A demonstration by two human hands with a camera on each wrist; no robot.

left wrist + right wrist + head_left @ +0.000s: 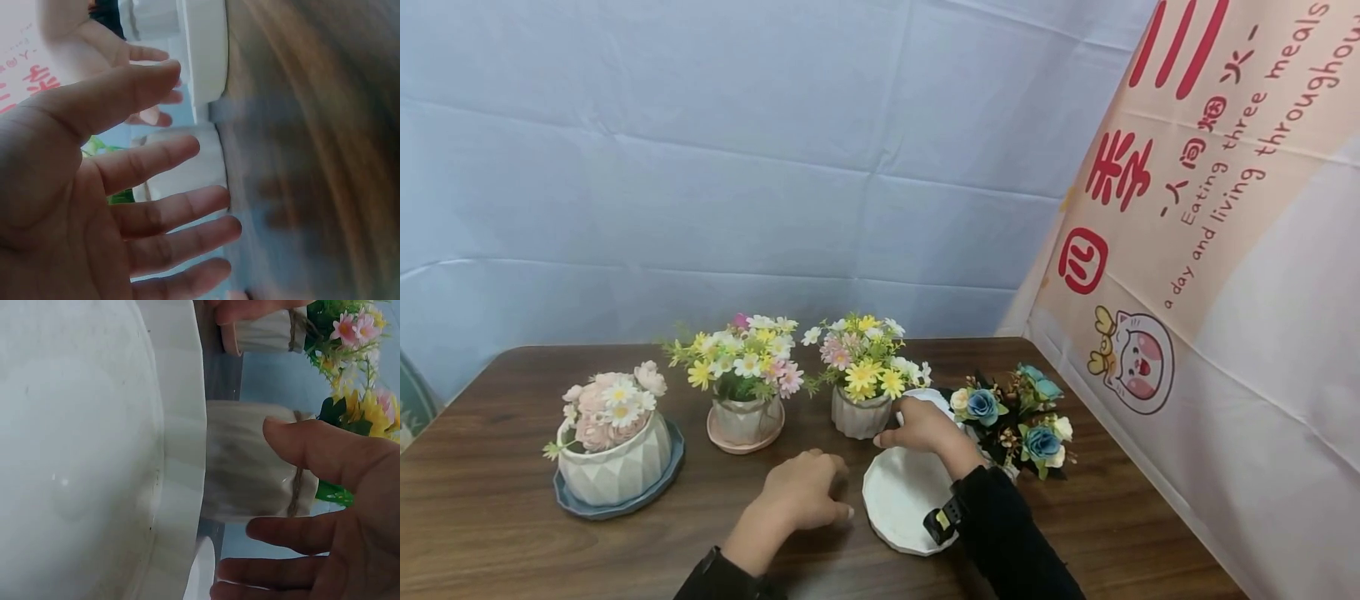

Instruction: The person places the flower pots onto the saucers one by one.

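Observation:
My right hand [928,429] reaches over a white faceted saucer [898,492] toward a ribbed whitish pot [856,418] of yellow, pink and white daisies [865,367]. In the right wrist view its thumb and fingers stand spread on either side of the pot [250,465]; whether they touch it I cannot tell. Just left of the saucer, my left hand [805,492] hovers above the table, holding nothing. Its fingers are spread and fairly straight in the left wrist view. The saucer's rim [181,419] shows large in the right wrist view.
Another daisy pot [747,417] stands on a pink saucer [722,437]. Far left, a faceted white pot [617,467] of pink flowers sits on a blue saucer [676,458]. Blue roses [1041,442] are at right. A second white dish [934,397] lies partly behind my right hand. Cloth hangs behind.

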